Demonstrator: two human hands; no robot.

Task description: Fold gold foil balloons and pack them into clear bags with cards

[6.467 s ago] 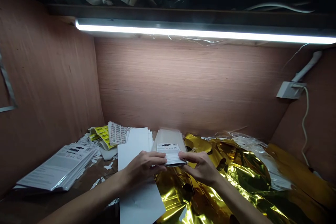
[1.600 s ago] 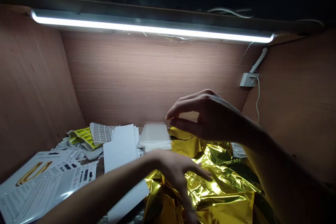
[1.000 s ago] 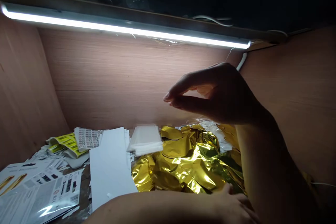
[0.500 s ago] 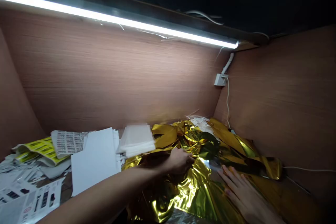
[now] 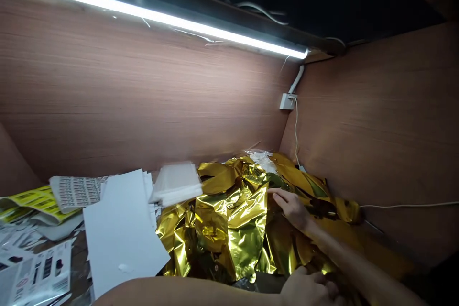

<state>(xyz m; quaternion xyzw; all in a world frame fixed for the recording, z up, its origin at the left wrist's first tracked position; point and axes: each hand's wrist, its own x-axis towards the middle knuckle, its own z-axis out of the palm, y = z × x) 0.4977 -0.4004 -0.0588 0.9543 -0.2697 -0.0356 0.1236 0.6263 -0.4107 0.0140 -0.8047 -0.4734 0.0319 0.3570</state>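
Crumpled gold foil (image 5: 247, 234) lies in a shiny heap across the middle of the work surface. My right hand (image 5: 292, 208) reaches over it from the right, index finger stretched out to the upright edge of one foil piece and the other fingers partly bent. At the bottom edge, my left hand (image 5: 310, 289) is closed with curled fingers on the near part of the foil; its lower side is cut off by the frame. My left forearm (image 5: 193, 291) crosses the bottom of the view.
White sheets (image 5: 122, 234) and a stack of clear bags (image 5: 178, 184) lie left of the foil. Yellow label sheets (image 5: 43, 203) and printed cards (image 5: 43, 272) are farther left. A lamp tube (image 5: 161, 16) runs overhead. A socket (image 5: 288, 101) with a cable sits in the back corner.
My left hand has come from the middle of the foil down to the bottom edge. My right hand has lifted from lying flat and moved up and left. The view has shifted right.
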